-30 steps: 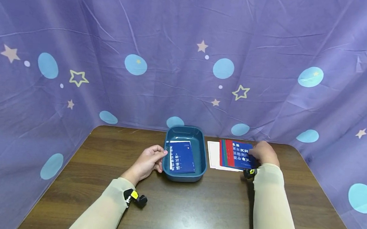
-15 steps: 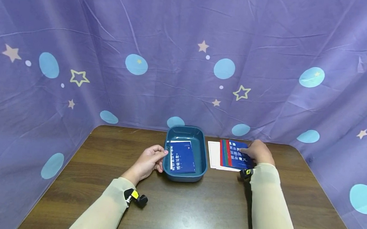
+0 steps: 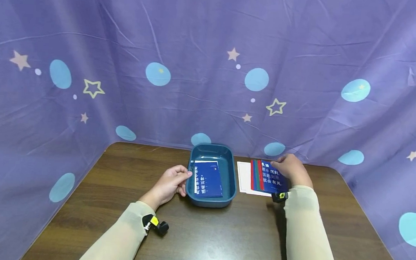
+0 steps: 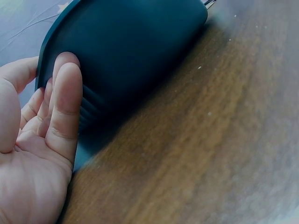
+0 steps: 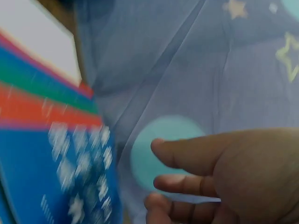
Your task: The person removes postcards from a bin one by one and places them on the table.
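Note:
My left hand [image 3: 168,183] pinches the left rim of a dark teal rectangular tray [image 3: 228,196], thumb on the rim and fingers against the outer wall, as the left wrist view [image 4: 60,107] shows. Inside the tray lies a blue card [image 3: 211,180] with white lettering, over a white-edged one. To the right of the tray, a fanned row of cards has a blue lettered card [image 3: 270,182] on top, red and green edges beside it, and white cards [image 3: 243,178] beneath. Above its back right corner is my right hand [image 3: 293,170], thumb and fingers apart with nothing between them in the right wrist view.
The wooden table [image 3: 121,172] carries the tray and cards near its back edge. A purple curtain [image 3: 209,98] with stars and blue dots hangs behind and along both sides. Each wrist bears a small black camera [image 3: 160,226].
My right hand has shifted left and then back over the fanned cards, its thumb now nearer their far edge. The top blue card sits slightly farther left. My left hand keeps its grip.

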A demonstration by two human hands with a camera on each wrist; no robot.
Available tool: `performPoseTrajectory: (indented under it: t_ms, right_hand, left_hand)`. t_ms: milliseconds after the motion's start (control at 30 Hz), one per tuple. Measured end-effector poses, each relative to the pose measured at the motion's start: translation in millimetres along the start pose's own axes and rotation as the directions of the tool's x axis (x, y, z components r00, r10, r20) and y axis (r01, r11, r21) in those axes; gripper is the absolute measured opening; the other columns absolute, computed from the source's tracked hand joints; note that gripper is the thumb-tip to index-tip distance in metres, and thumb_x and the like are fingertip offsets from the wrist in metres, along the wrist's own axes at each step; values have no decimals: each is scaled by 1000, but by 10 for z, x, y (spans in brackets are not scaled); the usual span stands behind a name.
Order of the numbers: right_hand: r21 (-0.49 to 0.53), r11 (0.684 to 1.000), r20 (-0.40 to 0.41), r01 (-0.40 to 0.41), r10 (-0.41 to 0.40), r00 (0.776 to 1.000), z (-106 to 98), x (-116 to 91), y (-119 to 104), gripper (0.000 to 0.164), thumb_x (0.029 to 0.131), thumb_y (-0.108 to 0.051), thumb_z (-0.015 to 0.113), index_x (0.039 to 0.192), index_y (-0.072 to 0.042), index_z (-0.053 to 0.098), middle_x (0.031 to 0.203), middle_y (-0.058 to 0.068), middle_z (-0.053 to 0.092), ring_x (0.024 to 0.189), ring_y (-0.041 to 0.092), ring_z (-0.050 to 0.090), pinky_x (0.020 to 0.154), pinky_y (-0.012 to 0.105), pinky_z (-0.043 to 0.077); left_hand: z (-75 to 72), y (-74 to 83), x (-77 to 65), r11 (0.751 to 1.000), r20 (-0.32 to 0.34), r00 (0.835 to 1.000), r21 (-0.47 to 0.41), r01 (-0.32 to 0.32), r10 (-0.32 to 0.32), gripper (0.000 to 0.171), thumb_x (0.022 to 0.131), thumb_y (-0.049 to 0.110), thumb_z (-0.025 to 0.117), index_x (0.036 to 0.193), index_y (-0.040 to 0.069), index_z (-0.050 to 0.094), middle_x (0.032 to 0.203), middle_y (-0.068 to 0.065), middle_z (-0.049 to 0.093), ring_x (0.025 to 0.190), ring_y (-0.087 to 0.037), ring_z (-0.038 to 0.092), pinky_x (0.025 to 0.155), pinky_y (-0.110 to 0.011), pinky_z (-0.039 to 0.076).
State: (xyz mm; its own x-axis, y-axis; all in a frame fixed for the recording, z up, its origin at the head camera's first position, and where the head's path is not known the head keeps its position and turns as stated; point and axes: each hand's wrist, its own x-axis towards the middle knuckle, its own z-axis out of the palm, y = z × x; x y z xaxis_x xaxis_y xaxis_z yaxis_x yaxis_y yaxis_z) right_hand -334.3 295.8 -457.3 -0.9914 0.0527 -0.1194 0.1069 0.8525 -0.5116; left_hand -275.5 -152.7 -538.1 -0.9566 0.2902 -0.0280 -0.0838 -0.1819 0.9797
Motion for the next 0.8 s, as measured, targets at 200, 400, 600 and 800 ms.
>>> performPoseTrajectory:
  t_ms: [200, 400, 600, 800]
  right_hand:
    - [82, 987, -9, 136, -136, 991, 38, -46, -370, 47, 102, -40, 70, 123, 2, 69, 117, 26, 76, 100, 38, 74, 94, 57, 60]
    - [163, 962, 41, 217, -227, 973, 189, -106, -854, 38, 103, -34, 71, 120, -1, 69, 107, 21, 77, 87, 31, 76, 77, 44, 63]
    - [215, 941, 106, 261, -288, 952, 394, -117, -1305, 34, 100, -35, 75, 118, -6, 70, 101, 17, 77, 84, 32, 75, 69, 38, 60]
    - [117, 959, 171, 258, -275, 946, 606, -59, -1797, 42, 99, -34, 78, 125, -3, 69, 87, 15, 76, 74, 28, 75, 65, 44, 67]
  left_hand:
    - [8, -17, 11, 1000, -5, 1000, 3, 11, -11, 15, 106, 15, 67, 101, 3, 59, 63, -3, 64, 46, -13, 61, 40, -25, 56]
    - [4, -40, 17, 1000, -6, 1000, 6, 13, -13, 17, 105, 17, 68, 100, 4, 59, 63, -2, 63, 46, -14, 61, 41, -25, 56]
    - [4, -30, 4, 1000, -6, 1000, 6, 19, -19, 17, 106, 17, 68, 101, 4, 58, 62, -2, 64, 46, -14, 62, 41, -25, 57]
    - [-1, -2, -2, 1000, -13, 1000, 16, 14, -14, 20, 106, 16, 67, 103, -1, 57, 63, -2, 64, 47, -13, 61, 41, -24, 56]
